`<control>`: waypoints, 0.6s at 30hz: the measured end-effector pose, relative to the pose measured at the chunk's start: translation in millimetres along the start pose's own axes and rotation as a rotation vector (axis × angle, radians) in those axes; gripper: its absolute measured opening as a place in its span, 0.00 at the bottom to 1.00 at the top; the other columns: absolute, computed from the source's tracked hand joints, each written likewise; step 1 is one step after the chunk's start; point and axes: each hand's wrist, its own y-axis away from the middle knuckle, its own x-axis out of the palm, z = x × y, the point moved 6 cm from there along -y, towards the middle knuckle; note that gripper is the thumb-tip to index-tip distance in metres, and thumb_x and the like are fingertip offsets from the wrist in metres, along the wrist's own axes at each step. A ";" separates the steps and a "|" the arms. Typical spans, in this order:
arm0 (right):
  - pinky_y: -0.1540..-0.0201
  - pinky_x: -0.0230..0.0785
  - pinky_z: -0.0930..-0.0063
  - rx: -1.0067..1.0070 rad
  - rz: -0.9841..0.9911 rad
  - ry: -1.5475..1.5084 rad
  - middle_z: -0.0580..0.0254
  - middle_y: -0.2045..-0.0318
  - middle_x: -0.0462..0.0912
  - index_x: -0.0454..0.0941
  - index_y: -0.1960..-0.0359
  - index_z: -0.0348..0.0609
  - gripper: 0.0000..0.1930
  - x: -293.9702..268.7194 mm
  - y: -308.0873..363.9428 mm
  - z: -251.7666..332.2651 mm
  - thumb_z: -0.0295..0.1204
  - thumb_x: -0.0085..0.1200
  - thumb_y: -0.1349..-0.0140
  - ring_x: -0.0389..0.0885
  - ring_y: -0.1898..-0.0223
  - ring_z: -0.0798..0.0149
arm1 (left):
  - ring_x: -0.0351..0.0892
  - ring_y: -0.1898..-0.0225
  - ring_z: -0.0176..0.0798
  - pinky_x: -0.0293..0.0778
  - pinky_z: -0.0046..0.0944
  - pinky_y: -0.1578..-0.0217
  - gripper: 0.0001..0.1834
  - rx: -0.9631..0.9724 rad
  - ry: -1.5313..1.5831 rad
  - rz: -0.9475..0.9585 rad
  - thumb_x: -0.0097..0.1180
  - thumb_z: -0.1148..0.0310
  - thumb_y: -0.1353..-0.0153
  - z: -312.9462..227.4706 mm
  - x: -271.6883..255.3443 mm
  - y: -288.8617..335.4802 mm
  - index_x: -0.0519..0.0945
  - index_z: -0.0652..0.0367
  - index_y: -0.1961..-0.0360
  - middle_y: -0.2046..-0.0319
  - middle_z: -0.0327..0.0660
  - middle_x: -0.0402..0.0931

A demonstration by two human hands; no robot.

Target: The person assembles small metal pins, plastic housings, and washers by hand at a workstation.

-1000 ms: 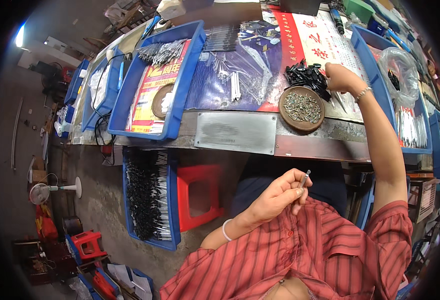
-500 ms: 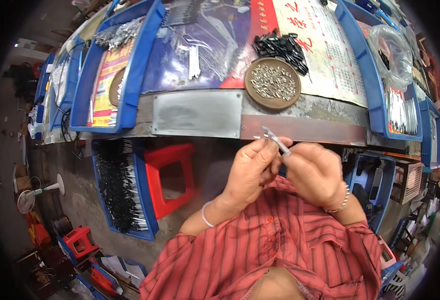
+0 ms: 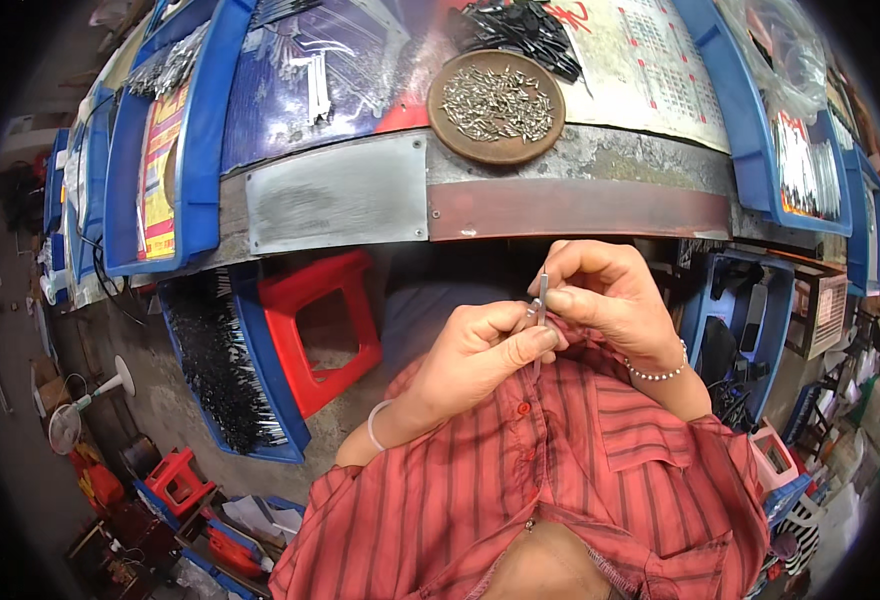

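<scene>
My left hand is closed, thumb pressed to fingertips, on a small metal part whose kind I cannot make out. Right beside it, my right hand pinches a thin flat metal strip between thumb and forefinger. The strip points away from me and meets the small part where the fingertips come together. Both hands are in front of my red striped shirt, just short of the bench edge. Fingers hide the lower end of the strip.
On the bench, a round brown dish holds many small silver pins, with black parts heaped behind it. Blue trays stand left and right. Below are a red stool and a blue bin of black-and-silver strips.
My view has shifted, and both hands are now farther from the bench edge. The strip has turned from slanting to nearly straight away from me, and my right hand's fingers have shifted along it.
</scene>
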 end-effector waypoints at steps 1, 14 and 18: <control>0.78 0.62 0.84 0.004 -0.005 -0.005 0.62 0.75 0.77 0.74 0.65 0.34 0.06 -2.0 0.3 -2.0 0.25 0.53 0.40 0.72 0.79 0.75 | 0.72 0.70 0.27 0.68 0.28 0.65 0.10 -0.008 0.003 0.001 0.52 0.68 0.38 1.4 0.3 0.3 0.80 0.66 0.67 0.73 0.36 0.76; 0.83 0.55 0.88 0.103 -0.087 -0.018 0.64 0.73 0.74 0.72 0.70 0.37 0.05 -3.6 -4.7 -17.1 0.25 0.54 0.42 0.66 0.81 0.80 | 0.72 0.72 0.25 0.70 0.26 0.69 0.06 0.049 0.162 -0.063 0.54 0.72 0.39 13.6 -10.3 -1.1 0.72 0.64 0.67 0.70 0.36 0.73; 0.82 0.55 0.89 0.084 -0.084 -0.033 0.65 0.73 0.74 0.72 0.71 0.37 0.05 2.2 -6.6 -15.3 0.25 0.53 0.42 0.66 0.81 0.81 | 0.72 0.72 0.25 0.69 0.26 0.69 0.07 0.054 0.144 -0.068 0.54 0.72 0.39 12.7 -10.5 -1.8 0.71 0.63 0.69 0.71 0.35 0.72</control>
